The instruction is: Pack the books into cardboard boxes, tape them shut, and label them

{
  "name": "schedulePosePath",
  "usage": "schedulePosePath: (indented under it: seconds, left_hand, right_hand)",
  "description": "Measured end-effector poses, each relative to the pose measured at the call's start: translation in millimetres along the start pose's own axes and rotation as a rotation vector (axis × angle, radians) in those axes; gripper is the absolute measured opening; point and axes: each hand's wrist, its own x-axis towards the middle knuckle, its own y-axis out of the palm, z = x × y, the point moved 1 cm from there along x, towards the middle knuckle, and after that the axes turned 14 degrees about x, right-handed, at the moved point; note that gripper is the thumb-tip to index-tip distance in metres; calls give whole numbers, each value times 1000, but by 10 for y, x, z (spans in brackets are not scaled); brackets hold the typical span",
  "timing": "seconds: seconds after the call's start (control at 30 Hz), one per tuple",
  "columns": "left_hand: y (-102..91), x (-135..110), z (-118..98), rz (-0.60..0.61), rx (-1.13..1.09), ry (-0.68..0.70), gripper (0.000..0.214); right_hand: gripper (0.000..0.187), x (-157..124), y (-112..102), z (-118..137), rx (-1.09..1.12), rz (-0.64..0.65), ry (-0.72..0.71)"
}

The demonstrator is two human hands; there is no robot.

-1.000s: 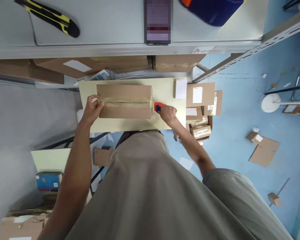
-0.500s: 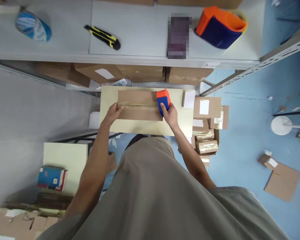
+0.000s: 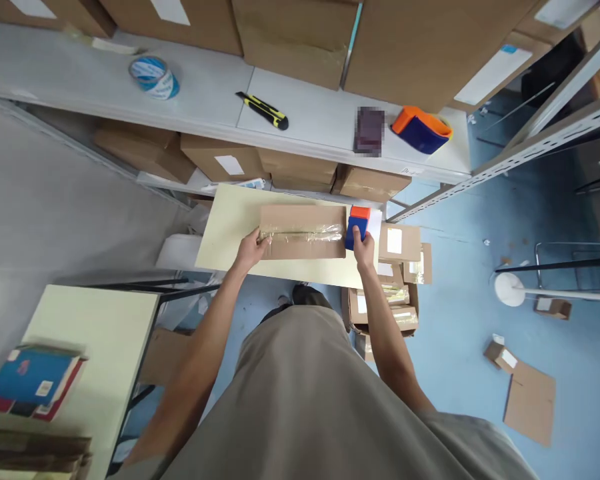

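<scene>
A long brown cardboard box [image 3: 303, 249] lies on the pale yellow table [image 3: 295, 272], with shiny clear tape running along its middle seam. My left hand [image 3: 251, 251] grips the box's left end, fingers closed around the edge. In my right hand [image 3: 364, 249] is a blue and orange tape dispenser [image 3: 357, 227], held upright just beyond the box's right end. Whether a strip of tape still links the dispenser to the box is too fine to see.
On the grey shelf [image 3: 200, 90] ahead are a blue-and-white tape roll [image 3: 155, 78], a box cutter [image 3: 263, 111], a blurred-out dark item [image 3: 369, 131] and another dispenser [image 3: 423, 129]. Packed cartons [image 3: 399, 242] stand right of the table. Books [image 3: 33, 377] lie on a left side table.
My right hand has carried the tape dispenser right, from over the box's right part to past its end. Shiny tape now covers the seam. My left hand stays at the left end; the view has shifted.
</scene>
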Motion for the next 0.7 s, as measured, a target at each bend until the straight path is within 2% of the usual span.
schedulePosePath:
  seconds: [0.13,0.23,0.3,0.4,0.5,0.57,0.63,0.7]
  left_hand:
    - [-76,-75,46,-232,-11,27,40]
    - [37,-225,214,-375,26,-99,30]
    - [188,-419,358,-405,-2,-232,25]
    - [407,-740,562,-371,-66,-399,27]
    - [520,-895,684,-323,-123,-460,43]
    - [565,-869,692,-263,-208,-468,63]
    - [626,-801,637,-182,-303,-445,78]
    - [715,-784,536,-90,-364,-360,77]
  right_hand:
    - [55,-126,55,56,131,-28,-76]
    - [56,-347,139,-139,135,-19,-45]
    - [58,-605,186,-395,165,-10,32]
    - [61,-1071,289,-826,171,-26,131]
    - [60,-1404,529,-1110,182,-93,226]
    - [58,-1466,773,-1162,251,-97,270]
    - [58,-1432,1017,-1134,321,-46,262]
    - [59,-1392,1171,-1087,334,33,202]
